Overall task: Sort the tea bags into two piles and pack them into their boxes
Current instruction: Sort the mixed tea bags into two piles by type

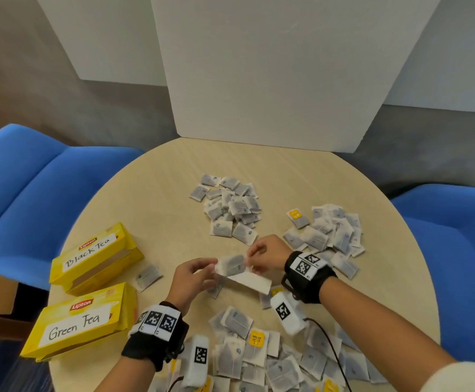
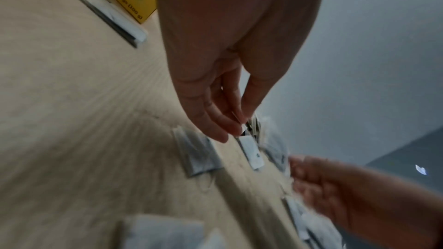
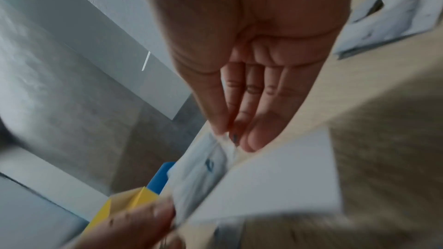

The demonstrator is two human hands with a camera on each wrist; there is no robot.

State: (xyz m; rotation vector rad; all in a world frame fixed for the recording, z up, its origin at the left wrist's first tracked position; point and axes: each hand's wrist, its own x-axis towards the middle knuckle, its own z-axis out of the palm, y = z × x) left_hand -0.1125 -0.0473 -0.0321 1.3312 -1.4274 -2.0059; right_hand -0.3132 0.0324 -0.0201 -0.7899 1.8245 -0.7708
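Observation:
Above the table's middle, both hands hold one grey tea bag (image 1: 232,264) between them. My left hand (image 1: 194,275) pinches its left edge and my right hand (image 1: 264,254) pinches its right edge. In the right wrist view the same tea bag (image 3: 203,173) shows a blue mark, with a white paper flap (image 3: 275,181) beside it. Two sorted piles lie beyond: one far pile (image 1: 229,207) and one right pile (image 1: 327,233). A large unsorted heap (image 1: 259,360) lies near me. Two yellow boxes stand left, labelled Black Tea (image 1: 95,256) and Green Tea (image 1: 80,321).
A lone tea bag (image 1: 147,275) lies beside the Black Tea box. Blue chairs (image 1: 32,176) flank the round wooden table (image 1: 174,176). A white board (image 1: 273,66) stands at the table's far edge. A black cable (image 1: 329,346) runs from my right wrist over the near heap.

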